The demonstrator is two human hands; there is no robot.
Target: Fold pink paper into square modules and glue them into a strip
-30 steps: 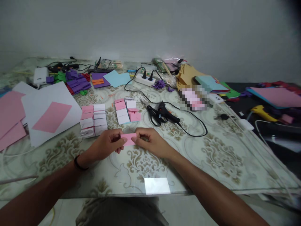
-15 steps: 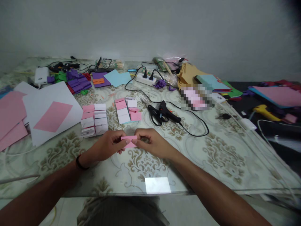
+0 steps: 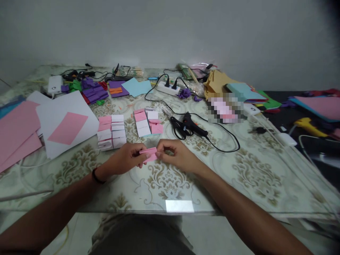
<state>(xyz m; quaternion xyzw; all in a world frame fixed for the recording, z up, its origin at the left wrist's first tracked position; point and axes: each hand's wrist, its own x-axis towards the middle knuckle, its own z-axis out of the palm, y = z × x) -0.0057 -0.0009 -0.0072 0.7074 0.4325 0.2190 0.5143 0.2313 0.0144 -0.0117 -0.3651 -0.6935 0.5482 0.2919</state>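
Observation:
A small folded piece of pink paper (image 3: 149, 154) is held between both hands above the near middle of the table. My left hand (image 3: 130, 156) pinches its left end, thumb on top. At the right end, the thumb and fingers of my right hand (image 3: 172, 153) close on the paper's edge. Just beyond my left hand lies a set of folded pink and white paper pieces (image 3: 111, 131) in two columns. A smaller set of folded pieces (image 3: 143, 127) sits farther off, ahead of the pink paper.
Scissors (image 3: 179, 128) and a black glue gun (image 3: 195, 125) with its cable lie ahead of my right hand. White sheets (image 3: 91, 124) and pink sheets (image 3: 18, 134) cover the left side. A power strip (image 3: 168, 88) stands at the back, and keys (image 3: 260, 130) lie at right.
The pink paper has tilted, its right end now higher. My right hand has shifted toward its right edge, and the thumbs are farther apart. The whole view has shifted slightly.

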